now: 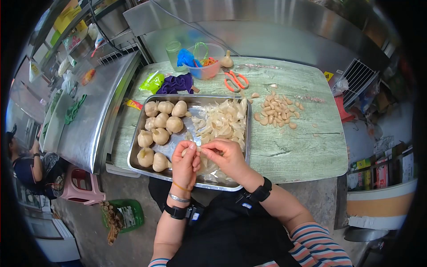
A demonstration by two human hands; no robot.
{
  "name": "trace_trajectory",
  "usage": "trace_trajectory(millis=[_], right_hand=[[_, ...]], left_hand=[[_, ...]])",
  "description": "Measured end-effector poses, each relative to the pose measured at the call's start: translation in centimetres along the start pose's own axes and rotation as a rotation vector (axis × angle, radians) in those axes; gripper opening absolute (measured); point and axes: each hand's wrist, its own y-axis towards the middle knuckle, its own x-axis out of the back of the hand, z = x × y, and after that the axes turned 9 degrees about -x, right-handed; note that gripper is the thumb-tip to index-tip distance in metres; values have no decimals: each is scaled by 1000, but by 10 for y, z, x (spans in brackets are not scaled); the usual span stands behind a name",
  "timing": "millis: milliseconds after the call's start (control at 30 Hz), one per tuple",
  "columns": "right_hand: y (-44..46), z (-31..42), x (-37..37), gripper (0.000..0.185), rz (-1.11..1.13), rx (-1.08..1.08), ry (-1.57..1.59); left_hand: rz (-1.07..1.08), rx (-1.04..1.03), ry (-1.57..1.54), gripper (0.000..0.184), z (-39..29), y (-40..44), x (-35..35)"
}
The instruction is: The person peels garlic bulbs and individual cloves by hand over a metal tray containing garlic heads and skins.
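Over the near part of a metal tray (187, 180), my left hand (184, 162) pinches a garlic clove (198, 148) between thumb and fingers. My right hand (226, 156) meets it from the other side, its thumb and forefinger closed at the same clove. Fingers partly cover the clove. Whole garlic bulbs (161, 121) fill the tray's left side. A heap of papery garlic skins (221, 119) lies on its right side, close above my right hand. On the table right of the tray is a pile of peeled cloves (278, 110).
Behind the tray are orange-handled scissors (235, 81), a clear plastic bowl (208, 71), a green glass (173, 55), a purple cloth (176, 84) and a lone bulb (227, 60). A pink stool (82, 186) and green basket (126, 215) stand on the floor at left. Another person (27, 167) sits far left.
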Motion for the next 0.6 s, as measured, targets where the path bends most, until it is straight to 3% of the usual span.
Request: trace_trajectory(millis=[267, 400, 600], right_hand=[[-2, 8, -1, 5, 22, -173, 66], [-2, 1, 0, 5, -14, -111, -45], [-1, -14, 8, 6, 97, -238, 168]], left_hand=[[-12, -84, 166, 9, 3, -1, -2], [16, -76, 186, 9, 5, -1, 1], [113, 149, 77, 7, -4, 0, -1]])
